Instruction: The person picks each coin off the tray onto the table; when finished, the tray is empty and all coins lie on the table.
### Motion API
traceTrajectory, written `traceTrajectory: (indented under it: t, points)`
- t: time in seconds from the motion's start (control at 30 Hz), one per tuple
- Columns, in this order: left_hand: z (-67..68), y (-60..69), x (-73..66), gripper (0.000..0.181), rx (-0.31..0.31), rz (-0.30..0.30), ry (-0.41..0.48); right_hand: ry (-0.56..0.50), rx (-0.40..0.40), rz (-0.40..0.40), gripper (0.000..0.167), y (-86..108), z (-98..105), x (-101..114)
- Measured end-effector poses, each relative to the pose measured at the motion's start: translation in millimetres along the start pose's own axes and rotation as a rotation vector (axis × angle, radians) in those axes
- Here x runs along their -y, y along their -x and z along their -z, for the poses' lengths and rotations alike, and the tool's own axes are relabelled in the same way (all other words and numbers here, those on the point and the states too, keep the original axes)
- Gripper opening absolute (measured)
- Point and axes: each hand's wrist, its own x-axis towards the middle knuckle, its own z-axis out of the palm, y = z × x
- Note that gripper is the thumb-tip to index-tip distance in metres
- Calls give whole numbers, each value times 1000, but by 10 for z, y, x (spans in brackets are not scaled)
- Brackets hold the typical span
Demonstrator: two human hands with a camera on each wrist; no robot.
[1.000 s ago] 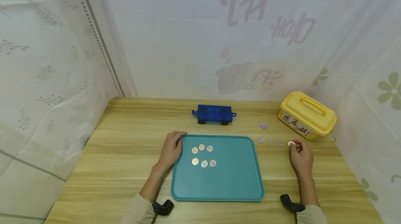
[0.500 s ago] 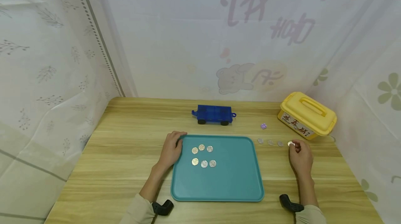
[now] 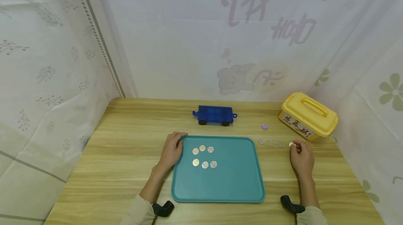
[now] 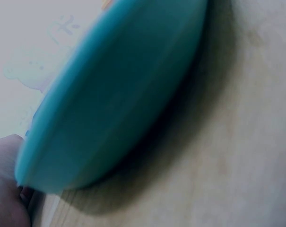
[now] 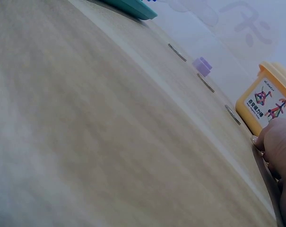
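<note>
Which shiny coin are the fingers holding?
The rightmost coin, nearest the yellow box: the right hand pinches it, while the other coins lie untouched.

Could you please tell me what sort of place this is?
It looks like a screened-off tabletop workspace: printed sheeting rises behind a wood-grain table bearing a teal tray and blue toy wagon.

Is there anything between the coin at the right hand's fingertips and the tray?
Yes: three coins lie flat in a row on the table between that coin and the tray, then the tray's raised rim. Nothing else is visible on that line.
</note>
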Motion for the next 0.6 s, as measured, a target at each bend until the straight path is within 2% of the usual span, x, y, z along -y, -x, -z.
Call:
traceTrajectory:
  t: [0.6]
  points:
    - [-2, 2, -17, 31, -17, -19, -5, -6, -4, 23, 18, 4, 1, 5]
